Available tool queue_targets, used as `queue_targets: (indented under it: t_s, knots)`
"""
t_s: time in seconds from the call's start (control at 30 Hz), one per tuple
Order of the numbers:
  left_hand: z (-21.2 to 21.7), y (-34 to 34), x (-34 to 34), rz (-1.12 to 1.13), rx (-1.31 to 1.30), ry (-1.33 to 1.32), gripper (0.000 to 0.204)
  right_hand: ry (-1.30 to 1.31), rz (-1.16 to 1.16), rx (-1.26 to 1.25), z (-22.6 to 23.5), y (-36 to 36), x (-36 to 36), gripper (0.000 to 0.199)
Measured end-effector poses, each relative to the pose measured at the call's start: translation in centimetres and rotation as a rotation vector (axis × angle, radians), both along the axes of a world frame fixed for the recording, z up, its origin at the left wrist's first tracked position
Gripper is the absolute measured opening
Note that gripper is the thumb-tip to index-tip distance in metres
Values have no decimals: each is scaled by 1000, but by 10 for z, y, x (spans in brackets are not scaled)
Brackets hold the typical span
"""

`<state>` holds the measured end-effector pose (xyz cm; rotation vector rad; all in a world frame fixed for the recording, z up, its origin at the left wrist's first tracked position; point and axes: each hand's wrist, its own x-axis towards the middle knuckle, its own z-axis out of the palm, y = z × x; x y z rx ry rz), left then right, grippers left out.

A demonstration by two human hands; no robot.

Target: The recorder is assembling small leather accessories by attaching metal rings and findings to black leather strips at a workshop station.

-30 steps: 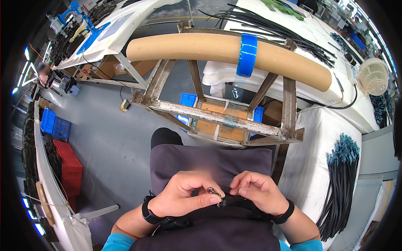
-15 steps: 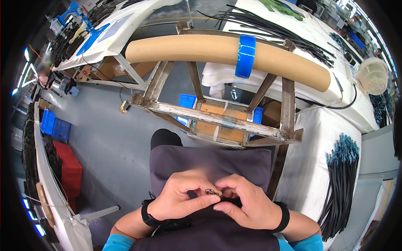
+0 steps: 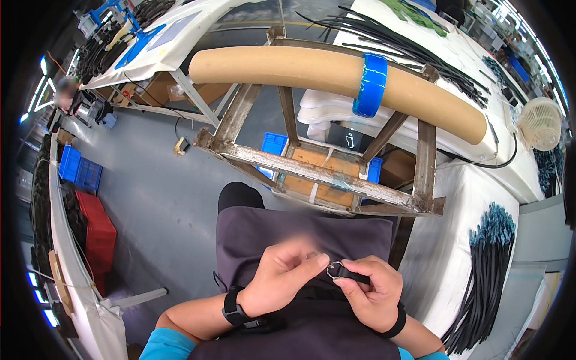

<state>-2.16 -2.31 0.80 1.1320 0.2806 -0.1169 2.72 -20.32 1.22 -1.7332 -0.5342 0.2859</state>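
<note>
Over my dark apron (image 3: 270,231), my right hand (image 3: 375,291) pinches a black strap (image 3: 353,275) between thumb and fingers. A small silver metal ring (image 3: 333,270) sits at the strap's left end. Beside the ring, my left hand (image 3: 285,276) is closed with its thumb tip close to the metal. Blur hides its fingertips, and whatever they grip is too small to make out.
Ahead stands a worn metal frame (image 3: 324,171) carrying a long brown cardboard tube (image 3: 270,67) with a blue tape roll (image 3: 371,84) around it. On the right, a bundle of black straps (image 3: 483,282) lies on a white-covered table (image 3: 444,198). Red bins (image 3: 97,231) stand left.
My hands have shifted right and drawn slightly apart. The ring and black strap now show clearly in my right hand; before, only a small metal piece showed between my fingertips.
</note>
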Motion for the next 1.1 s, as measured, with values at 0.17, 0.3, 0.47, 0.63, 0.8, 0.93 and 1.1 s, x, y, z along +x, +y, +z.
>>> queue_targets:
  t_s: [0.17, 0.3, 0.47, 0.63, 0.8, 0.93, 1.1]
  knots:
    - [0, -5, 9, 31, -110, 73, 14, -71, -66, 25, -8, 1, 4, 26]
    - [-8, 4, 12, -102, -82, 6, 11, -105, -39, 17, -10, -5, 12, 25]
    - [-25, 19, 45, 56, 325, -112, 40, -131, -67, 14, -3, -9, 23, 24]
    - [-47, 13, 73, 60, 342, -189, 28, -154, -40, 32, 5, 2, 31, 25]
    - [-25, 3, 38, -103, 277, -114, 15, -204, -30, 55, -2, 3, 36, 25]
    - [-4, 13, 16, -179, 15, -49, 15, -284, 22, 19, 1, 12, 34, 27]
    - [7, 17, 9, -208, -53, 38, 14, -317, 54, 5, 2, 15, 36, 27]
